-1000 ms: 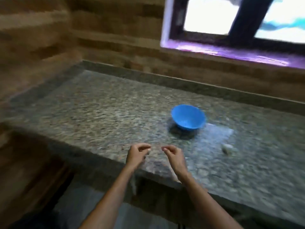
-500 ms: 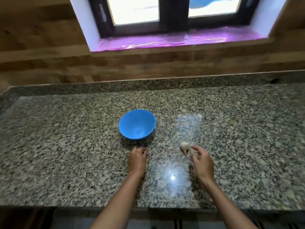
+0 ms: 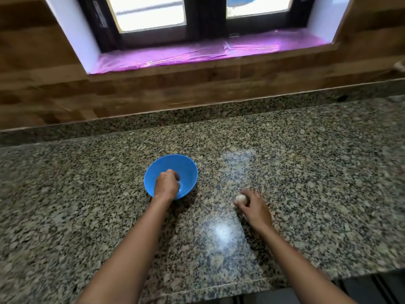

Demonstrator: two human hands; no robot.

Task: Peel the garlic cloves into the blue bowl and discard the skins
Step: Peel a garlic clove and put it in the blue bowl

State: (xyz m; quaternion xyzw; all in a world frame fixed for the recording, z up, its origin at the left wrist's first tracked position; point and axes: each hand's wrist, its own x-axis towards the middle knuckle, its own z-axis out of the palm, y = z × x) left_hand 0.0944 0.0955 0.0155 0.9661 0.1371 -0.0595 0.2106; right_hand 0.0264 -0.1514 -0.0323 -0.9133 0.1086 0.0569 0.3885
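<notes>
The granite countertop (image 3: 87,194) is speckled grey, black and tan and runs across the whole view. The blue bowl (image 3: 186,170) stands on it left of centre. It is a plain, smooth, bright blue, round, upright with its mouth facing up, and a dark shadow lies along its near side. The left hand (image 3: 166,185) reaches over the near rim and down into the bowl, knuckles up and fingers curled toward the bottom. Whether those fingers pinch anything cannot be told, since the hand hides them.

To the right, well apart from the bowl, the garlic (image 3: 240,199) sits low on the counter by a glossy patch of reflected light. It is a small, pale, off-white lump, roundish, too blurred to tell any long axis or which way its tip points. The right hand (image 3: 255,210) grips it from the near right side, thumb and fingers curled round it, with only its left face showing.

Behind the counter rises a wood-plank wall (image 3: 43,91), and above it a dark-framed window (image 3: 151,12) has pink film (image 3: 197,52) on its sill.
</notes>
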